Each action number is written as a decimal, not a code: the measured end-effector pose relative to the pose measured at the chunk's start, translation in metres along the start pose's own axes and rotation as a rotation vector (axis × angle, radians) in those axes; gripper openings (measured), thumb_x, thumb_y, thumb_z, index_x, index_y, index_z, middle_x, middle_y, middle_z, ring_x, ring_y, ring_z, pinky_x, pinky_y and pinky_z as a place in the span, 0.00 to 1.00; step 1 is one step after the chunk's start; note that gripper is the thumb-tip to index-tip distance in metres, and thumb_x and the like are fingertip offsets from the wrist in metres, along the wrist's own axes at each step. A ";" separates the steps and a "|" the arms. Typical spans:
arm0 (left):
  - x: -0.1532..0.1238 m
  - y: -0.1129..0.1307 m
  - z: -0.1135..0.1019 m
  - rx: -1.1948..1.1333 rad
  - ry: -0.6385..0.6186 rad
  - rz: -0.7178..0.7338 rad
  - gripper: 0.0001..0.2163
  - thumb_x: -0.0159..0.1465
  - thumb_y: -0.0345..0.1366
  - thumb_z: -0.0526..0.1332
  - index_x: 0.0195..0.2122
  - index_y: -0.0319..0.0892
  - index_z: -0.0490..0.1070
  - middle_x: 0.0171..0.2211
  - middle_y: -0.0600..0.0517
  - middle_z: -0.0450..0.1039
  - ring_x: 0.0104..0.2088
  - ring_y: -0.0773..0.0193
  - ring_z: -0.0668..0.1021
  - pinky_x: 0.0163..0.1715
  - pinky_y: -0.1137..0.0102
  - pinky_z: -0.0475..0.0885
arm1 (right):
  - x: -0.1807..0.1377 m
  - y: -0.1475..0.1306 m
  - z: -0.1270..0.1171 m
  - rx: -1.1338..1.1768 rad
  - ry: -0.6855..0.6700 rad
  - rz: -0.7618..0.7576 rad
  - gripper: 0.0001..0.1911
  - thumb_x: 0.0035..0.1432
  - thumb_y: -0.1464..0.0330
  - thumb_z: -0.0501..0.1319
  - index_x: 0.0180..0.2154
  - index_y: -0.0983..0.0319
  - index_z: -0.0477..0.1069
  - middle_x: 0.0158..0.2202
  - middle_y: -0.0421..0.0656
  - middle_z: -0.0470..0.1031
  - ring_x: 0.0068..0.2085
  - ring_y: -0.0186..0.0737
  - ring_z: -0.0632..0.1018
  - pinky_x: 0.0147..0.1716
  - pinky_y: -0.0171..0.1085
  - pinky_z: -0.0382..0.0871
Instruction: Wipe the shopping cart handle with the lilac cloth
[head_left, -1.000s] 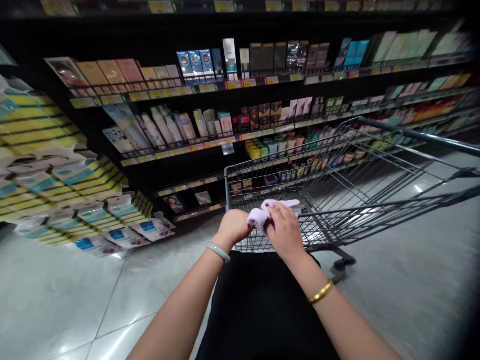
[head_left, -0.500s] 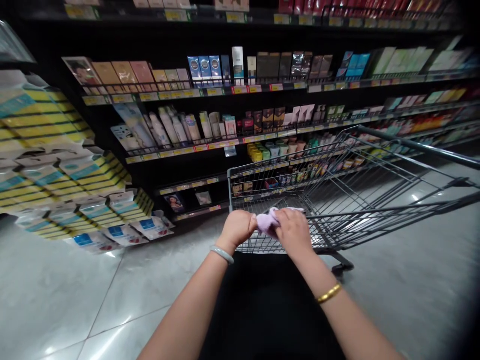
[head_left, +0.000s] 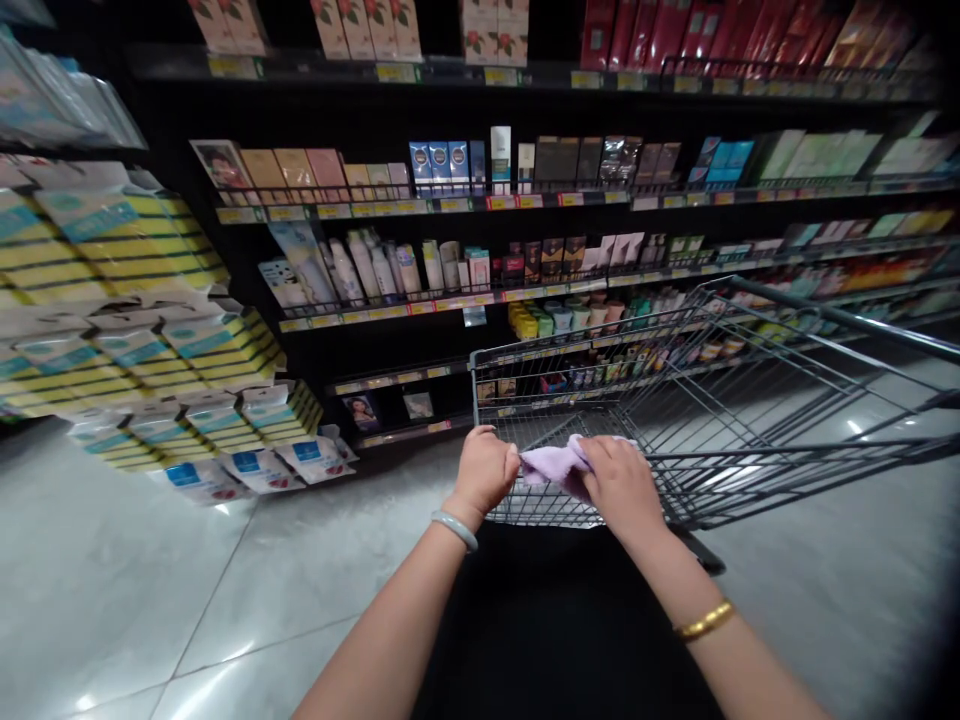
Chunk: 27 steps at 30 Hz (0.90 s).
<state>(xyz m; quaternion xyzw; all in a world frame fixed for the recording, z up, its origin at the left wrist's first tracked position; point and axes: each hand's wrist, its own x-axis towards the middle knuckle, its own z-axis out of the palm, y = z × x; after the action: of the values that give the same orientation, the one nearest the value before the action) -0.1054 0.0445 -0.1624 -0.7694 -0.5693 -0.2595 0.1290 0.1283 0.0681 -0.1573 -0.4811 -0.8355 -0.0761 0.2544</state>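
A metal shopping cart [head_left: 705, 400] stands sideways in front of me, its near end close to my body. My left hand [head_left: 484, 470], with a pale bangle on the wrist, is closed round the cart's rim at the near left corner. A lilac cloth [head_left: 551, 464] lies bunched over the near rim, its left end close to my left thumb. My right hand [head_left: 619, 482], with a gold bangle on the wrist, presses and grips the cloth against the rim. The undersides of its fingers are hidden.
Dark store shelves [head_left: 420, 200] with boxes, bottles and tubes run behind the cart. Stacked yellow-and-black striped packs [head_left: 217, 350] stand at the left, with white bags [head_left: 259, 470] beneath them. The floor [head_left: 300, 570] is shiny grey tile.
My right hand has slid to the right along the rim, and the cloth is stretched wider between my hands. My left hand stays at the corner. The view has tilted up slightly.
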 end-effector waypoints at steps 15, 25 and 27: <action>-0.008 -0.003 -0.002 -0.030 0.013 0.011 0.20 0.67 0.33 0.46 0.21 0.42 0.69 0.21 0.51 0.73 0.26 0.63 0.73 0.49 0.60 0.65 | 0.002 -0.015 0.011 0.072 0.027 -0.198 0.18 0.62 0.73 0.56 0.52 0.58 0.70 0.45 0.45 0.74 0.46 0.44 0.68 0.47 0.41 0.58; -0.005 -0.001 -0.001 -0.013 0.039 -0.025 0.22 0.68 0.33 0.45 0.20 0.42 0.71 0.20 0.50 0.73 0.26 0.63 0.73 0.47 0.60 0.65 | 0.013 -0.071 0.009 0.017 -0.040 -0.107 0.16 0.61 0.70 0.57 0.51 0.58 0.70 0.44 0.47 0.73 0.45 0.46 0.68 0.45 0.44 0.57; -0.005 -0.002 -0.003 -0.006 0.037 -0.015 0.21 0.67 0.32 0.45 0.20 0.42 0.71 0.20 0.50 0.73 0.26 0.63 0.73 0.48 0.60 0.65 | 0.015 -0.078 0.012 0.030 -0.039 -0.122 0.16 0.63 0.71 0.54 0.51 0.58 0.70 0.44 0.47 0.74 0.44 0.46 0.68 0.45 0.44 0.57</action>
<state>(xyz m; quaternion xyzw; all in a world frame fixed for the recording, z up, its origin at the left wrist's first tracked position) -0.1087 0.0397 -0.1632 -0.7606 -0.5718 -0.2762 0.1353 0.0523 0.0431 -0.1507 -0.4267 -0.8691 -0.0697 0.2402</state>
